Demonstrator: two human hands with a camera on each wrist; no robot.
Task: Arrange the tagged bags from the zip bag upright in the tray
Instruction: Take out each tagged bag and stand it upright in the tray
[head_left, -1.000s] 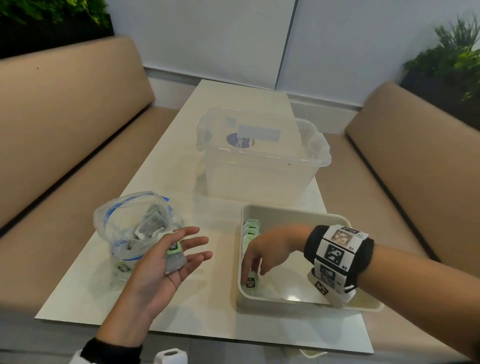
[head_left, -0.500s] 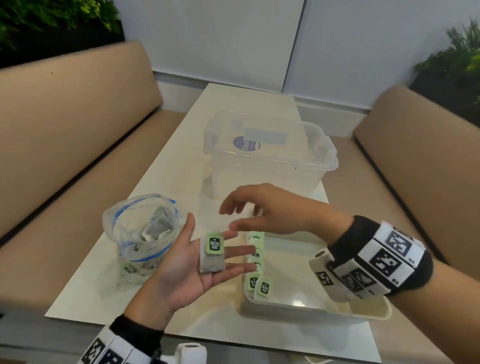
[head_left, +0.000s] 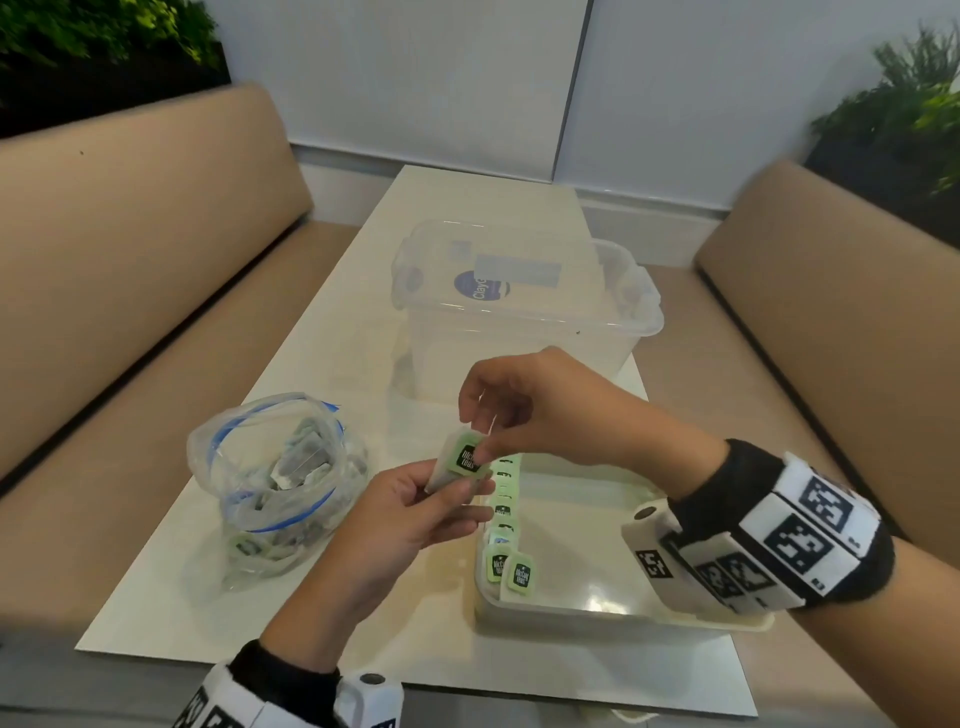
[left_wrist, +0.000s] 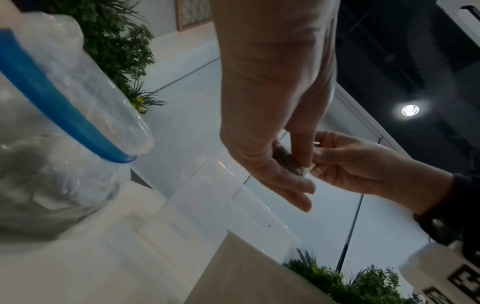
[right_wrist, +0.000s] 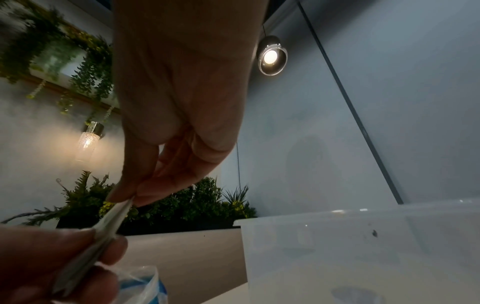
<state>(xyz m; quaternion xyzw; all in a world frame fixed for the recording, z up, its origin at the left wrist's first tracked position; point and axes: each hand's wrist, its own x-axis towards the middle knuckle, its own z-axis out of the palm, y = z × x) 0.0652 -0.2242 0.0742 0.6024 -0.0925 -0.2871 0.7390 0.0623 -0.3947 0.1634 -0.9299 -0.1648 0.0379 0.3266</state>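
Note:
A tagged bag (head_left: 451, 466) with a green label is held between both hands, just above the tray's far left corner. My left hand (head_left: 457, 491) grips its lower part between thumb and fingers. From above, my right hand (head_left: 480, 441) pinches its top by the label; the right wrist view shows that pinch on the tagged bag (right_wrist: 110, 221). The white tray (head_left: 597, 613) holds a row of tagged bags (head_left: 503, 540) standing along its left wall. The open zip bag (head_left: 275, 483), with more bags inside, stands left of my hands.
A clear lidded storage bin (head_left: 519, 312) stands behind the tray, close to my right hand. The white table (head_left: 332, 322) runs between two tan benches (head_left: 130, 249). The table's near edge lies just under my left wrist.
The bag lay flat on my open left palm. My right hand has come down and pinched its top, and my left fingers have closed on it, tilting it up.

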